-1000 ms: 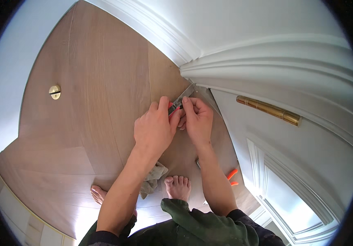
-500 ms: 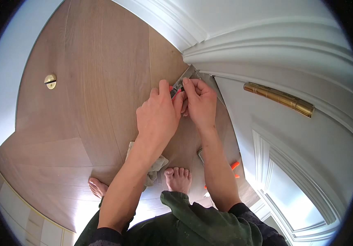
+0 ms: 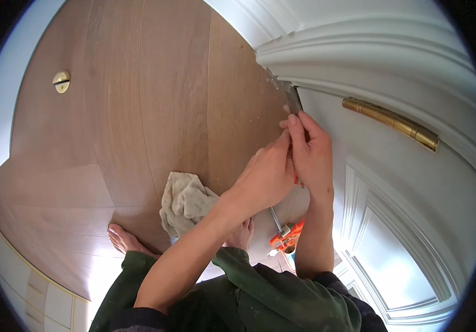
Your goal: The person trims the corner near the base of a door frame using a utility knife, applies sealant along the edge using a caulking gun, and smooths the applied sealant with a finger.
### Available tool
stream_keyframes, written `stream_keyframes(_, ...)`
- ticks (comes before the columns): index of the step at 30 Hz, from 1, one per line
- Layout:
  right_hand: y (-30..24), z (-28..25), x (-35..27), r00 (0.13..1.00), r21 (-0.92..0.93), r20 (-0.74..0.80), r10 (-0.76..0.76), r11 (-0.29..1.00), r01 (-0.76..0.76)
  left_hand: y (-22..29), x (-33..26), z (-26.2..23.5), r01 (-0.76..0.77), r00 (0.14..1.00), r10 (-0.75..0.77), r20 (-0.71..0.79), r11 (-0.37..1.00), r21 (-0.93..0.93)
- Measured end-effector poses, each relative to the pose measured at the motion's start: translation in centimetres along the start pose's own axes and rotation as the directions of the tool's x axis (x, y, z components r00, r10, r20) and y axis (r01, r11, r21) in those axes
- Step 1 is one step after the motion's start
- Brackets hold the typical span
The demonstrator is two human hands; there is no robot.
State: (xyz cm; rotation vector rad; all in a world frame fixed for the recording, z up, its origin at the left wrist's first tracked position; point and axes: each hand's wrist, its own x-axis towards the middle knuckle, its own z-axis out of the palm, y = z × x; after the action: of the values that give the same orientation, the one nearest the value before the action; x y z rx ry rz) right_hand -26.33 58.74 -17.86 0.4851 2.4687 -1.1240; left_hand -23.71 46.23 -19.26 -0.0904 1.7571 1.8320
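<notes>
Both my hands are pressed together at the edge of a white panelled door (image 3: pixel 393 182), where it meets the white moulded frame (image 3: pixel 359 55). My left hand (image 3: pixel 265 177) and my right hand (image 3: pixel 312 157) pinch a small tool between the fingertips. Its thin grey blade (image 3: pixel 292 99) pokes out above the fingers into the gap between door and frame. A bit of red shows under my right palm; the rest of the tool is hidden by my hands.
A crumpled beige cloth (image 3: pixel 185 202) lies on the wooden floor (image 3: pixel 138 110) by my bare feet (image 3: pixel 124 240). An orange-handled tool (image 3: pixel 286 238) lies beside my right forearm. A brass hinge (image 3: pixel 393 122) is on the door, and a round brass stop (image 3: pixel 61 81) in the floor.
My head has moved closer and the view has shifted, so my hands now sit further right against the door edge. The cloth and the orange tool show more fully.
</notes>
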Motion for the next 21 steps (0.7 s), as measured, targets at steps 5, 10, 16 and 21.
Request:
stream_keyframes(5,-0.9,-0.7,0.7,0.943,-0.406,-0.066,-0.326,0.872,0.273,-0.1,0.0,-0.2,0.06,0.998,-0.056,-0.032,0.989,0.138)
stream_keyframes(10,-2.0,0.3,3.3,0.952,-0.6,-0.002,-0.305,0.762,0.243,-2.5,-0.8,-6.2,-0.055,0.888,0.282,-0.363,0.849,0.526)
stream_keyframes(16,-1.7,0.7,4.8,0.93,-0.653,0.04,-0.365,0.695,0.301,-4.2,-1.4,-11.9,-0.037,0.826,0.336,-0.452,0.833,0.551)
stream_keyframes(21,-1.9,0.9,5.6,0.933,-0.706,0.065,-0.354,0.644,0.294,-5.1,-1.1,-11.7,-0.068,0.806,0.39,-0.445,0.808,0.585)
